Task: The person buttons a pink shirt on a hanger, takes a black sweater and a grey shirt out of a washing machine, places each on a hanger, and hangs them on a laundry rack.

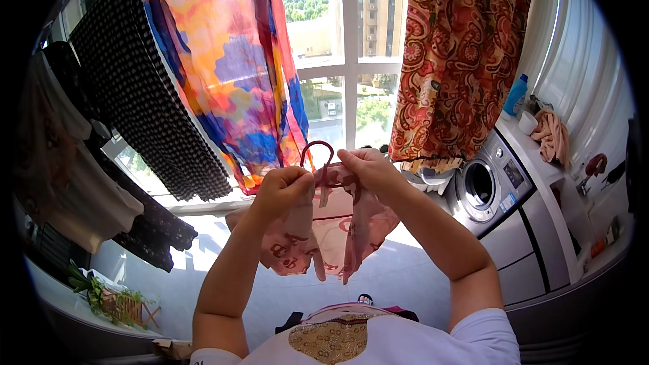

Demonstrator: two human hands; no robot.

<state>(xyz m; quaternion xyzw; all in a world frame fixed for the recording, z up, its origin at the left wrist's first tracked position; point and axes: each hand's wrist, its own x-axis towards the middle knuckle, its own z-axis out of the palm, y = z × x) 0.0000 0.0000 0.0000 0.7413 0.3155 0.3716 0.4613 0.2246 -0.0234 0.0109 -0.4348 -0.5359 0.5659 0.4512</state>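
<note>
A thin, see-through pink garment (292, 255) with darker red markings hangs in front of me from a dark red hanger (316, 142). The hanger's curved hook rises between my two hands. My left hand (286, 188) is closed, pinching the garment's upper edge left of the hook. On the other side, my right hand (370, 170) is closed on the upper edge, its thumb near the hook. Most of the hanger's body is hidden by the cloth and my fingers, so whether they also grip it does not show.
Colourful sheer cloth (223, 54), a black-and-white checked cloth (135, 88) and a red paisley cloth (463, 54) hang by the window. Other clothes (101, 189) hang at left above a plant (111, 297). A washing machine (497, 182) stands right, beneath a counter holding a blue bottle (516, 94).
</note>
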